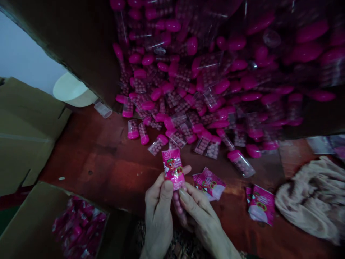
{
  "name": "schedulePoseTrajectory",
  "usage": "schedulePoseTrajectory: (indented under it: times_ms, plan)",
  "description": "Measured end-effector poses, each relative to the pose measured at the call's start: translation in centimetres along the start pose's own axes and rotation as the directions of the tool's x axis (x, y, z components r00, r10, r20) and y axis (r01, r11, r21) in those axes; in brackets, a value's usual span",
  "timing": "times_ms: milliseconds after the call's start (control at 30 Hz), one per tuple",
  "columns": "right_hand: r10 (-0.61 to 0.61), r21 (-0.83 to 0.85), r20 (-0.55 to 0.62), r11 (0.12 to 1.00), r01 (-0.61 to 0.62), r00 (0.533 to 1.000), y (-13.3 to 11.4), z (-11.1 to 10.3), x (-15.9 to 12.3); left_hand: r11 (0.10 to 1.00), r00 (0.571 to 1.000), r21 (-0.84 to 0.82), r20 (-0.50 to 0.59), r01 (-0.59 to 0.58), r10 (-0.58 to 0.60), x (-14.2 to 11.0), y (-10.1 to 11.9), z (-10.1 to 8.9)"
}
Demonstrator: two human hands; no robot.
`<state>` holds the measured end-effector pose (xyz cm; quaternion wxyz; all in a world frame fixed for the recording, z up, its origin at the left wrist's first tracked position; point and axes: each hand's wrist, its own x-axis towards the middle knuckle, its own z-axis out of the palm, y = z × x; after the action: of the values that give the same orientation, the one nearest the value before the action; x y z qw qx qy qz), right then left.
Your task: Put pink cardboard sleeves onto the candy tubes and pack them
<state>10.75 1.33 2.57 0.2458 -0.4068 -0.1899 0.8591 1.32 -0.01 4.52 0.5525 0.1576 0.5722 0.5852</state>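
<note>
My left hand [159, 212] pinches a pink printed packet [172, 169] with a cartoon picture, thumb on its lower left edge. My right hand [201, 212] grips a small clear candy container [176, 203] filled with pink balls. The container's upper end meets the packet's lower end; how far it sits inside is hidden. To the right of the hands lie some flat pink packets [208, 182] on the reddish table [107, 162]. More packets [261, 205] rest farther right. Just beyond the hands spreads a big heap of pink-capped candy containers [183, 93].
The heap spills from a large dark cardboard box [72, 39]. A crumpled cloth [312, 198] lies at the right. An open carton [32, 219] holding pink wrapped packs [79, 225] stands at lower left. Behind are a white bowl [72, 90] and a clear cup [102, 109].
</note>
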Motion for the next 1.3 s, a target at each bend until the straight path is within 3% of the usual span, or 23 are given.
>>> schedulePoseTrajectory:
  times_ms: [67,133,200,333,433,500,700,800,900,1067,1200,1300]
  plan:
    - [-0.038,-0.068,-0.204,0.997,0.024,0.978,0.6,-0.3,-0.6,0.999,1.0,0.036,0.005,-0.016,0.016,-0.3,-0.4,0.3]
    - [-0.093,-0.147,-0.368,0.988,0.041,0.925,0.9,-0.5,-1.1,0.999,0.999,0.04,0.016,-0.035,0.034,-0.5,-0.8,0.5]
    - [-0.124,-0.189,-0.425,0.981,0.046,0.897,0.6,-0.4,-1.2,0.998,0.998,0.035,0.011,-0.058,0.057,-0.6,-1.2,0.4]
    - [-0.018,-0.023,-0.24,1.0,0.013,0.971,-1.1,0.2,-0.5,0.973,0.972,0.133,-0.116,-0.188,0.204,-0.2,-1.5,-0.4]
    - [0.023,0.104,-0.161,0.995,-0.006,0.987,-1.9,0.3,0.1,0.925,0.926,0.234,-0.162,-0.301,0.342,0.2,-1.2,-0.8]
    - [0.002,0.1,-0.147,0.995,0.013,0.989,-1.8,0.2,0.2,0.913,0.915,0.256,-0.168,-0.318,0.366,0.4,-0.7,-0.9]
    - [-0.164,-0.16,-0.131,0.977,0.143,0.978,-0.9,-0.1,0.2,0.936,0.952,0.292,-0.167,-0.199,0.255,0.8,0.7,-0.9]
    - [-0.304,-0.417,-0.166,0.884,0.213,0.938,-1.0,-0.1,0.1,0.944,0.977,0.289,-0.096,-0.157,0.192,1.3,1.5,-1.3]
    - [-0.391,-0.605,-0.146,0.762,0.231,0.909,-1.2,-0.1,-0.1,0.912,0.989,0.386,0.006,-0.141,0.151,2.0,2.5,-1.6]
    - [-0.411,-0.661,-0.163,0.72,0.21,0.897,-1.3,-0.5,-0.4,0.85,0.977,0.486,0.166,-0.201,0.136,2.9,3.0,-1.5]
    - [-0.42,-0.618,-0.092,0.735,0.279,0.903,-1.1,-0.7,-0.2,0.855,0.978,0.489,0.188,-0.171,0.087,3.0,2.3,-1.4]
    - [-0.484,-0.634,-0.093,0.703,0.322,0.87,-0.9,-0.7,0.2,0.896,0.988,0.429,0.145,-0.118,0.06,2.8,1.5,-1.1]
